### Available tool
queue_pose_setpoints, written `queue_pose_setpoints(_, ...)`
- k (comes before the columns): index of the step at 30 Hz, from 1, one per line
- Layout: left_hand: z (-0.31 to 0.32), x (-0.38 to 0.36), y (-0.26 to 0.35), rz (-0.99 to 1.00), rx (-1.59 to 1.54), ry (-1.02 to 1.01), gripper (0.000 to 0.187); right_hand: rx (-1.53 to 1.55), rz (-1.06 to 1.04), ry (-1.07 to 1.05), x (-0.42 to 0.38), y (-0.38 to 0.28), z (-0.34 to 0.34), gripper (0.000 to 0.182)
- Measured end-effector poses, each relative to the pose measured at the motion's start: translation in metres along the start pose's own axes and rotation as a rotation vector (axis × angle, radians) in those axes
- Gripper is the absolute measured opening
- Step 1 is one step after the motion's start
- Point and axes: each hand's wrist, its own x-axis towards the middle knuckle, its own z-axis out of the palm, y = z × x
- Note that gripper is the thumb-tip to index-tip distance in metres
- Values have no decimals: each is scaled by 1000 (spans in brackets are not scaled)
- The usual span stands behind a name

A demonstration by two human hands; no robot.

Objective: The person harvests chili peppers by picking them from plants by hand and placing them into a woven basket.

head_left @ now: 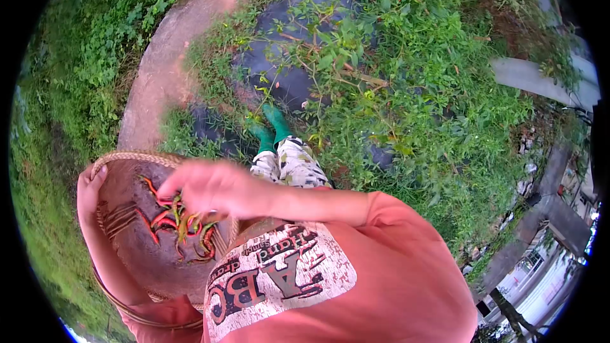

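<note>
Left hand [89, 197] grips the rim of a woven basket [127, 228] held against the chest, right hand [206, 187] over the basket, fingers loosely curled, grip empty as far as seen, just above red and green chillies [181, 225] inside the basket.

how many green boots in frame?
2. Both green boots stand side by side on the dark ground sheet below the camouflage trousers: one boot to the left, the other boot just right of it and slightly higher in frame. Plants may hide their toes.
</note>
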Motion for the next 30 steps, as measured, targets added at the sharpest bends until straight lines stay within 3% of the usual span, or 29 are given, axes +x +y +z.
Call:
queue_pose_setpoints(2,11,13,-5,35,35,-31,30,-876,-566,-60,8,18,-3,39)
queue_pose_setpoints(3,16,18,-6,53,54,-11,30,-811,-403,-93,-1,14,-18,43)
queue_pose_setpoints(4,15,22,-9,41,52,-8,30,-790,-287,7,-16,5,-39,36)
queue_pose_setpoints(5,15,25,-13,64,128,3,29,-432,-107,286,-39,9,-58,23)
queue_pose_setpoints(6,15,29,-16,81,202,14,28,-291,-121,552,-60,12,-91,14)
queue_pose_setpoints(7,23,29,-13,113,192,70,25,-486,-43,902,-84,15,-122,16)
queue_pose_setpoints(10,40,39,-4,33,260,88,22,-672,98,1420,-165,66,-242,21)
queue_pose_setpoints(12,57,57,-14,10,269,65,22,-881,83,1432,-191,96,-313,27)
queue_pose_setpoints(14,75,76,-28,58,298,62,21,-1187,239,1507,-194,121,-371,32)
queue_pose_setpoints(16,88,90,-34,56,490,-14,22,-749,208,1522,-193,134,-424,32)
queue_pose_setpoints(18,92,94,-23,-32,460,-73,21,-186,299,1814,-176,133,-435,30)
queue_pose_setpoints(19,92,94,-23,-57,463,-60,21,-179,297,1819,-179,138,-450,30)
queue_pose_setpoints(22,97,96,-39,-51,398,10,21,346,-84,1714,-194,163,-514,20)
queue_pose_setpoints(23,98,96,-44,-23,329,72,21,-9,38,1638,-205,181,-543,16)
queue_pose_setpoints(28,109,117,-47,-102,403,34,21,-167,185,1764,-148,151,-554,18)
queue_pose_setpoints(30,120,126,-41,-179,413,-18,22,-88,78,1645,-150,151,-565,17)
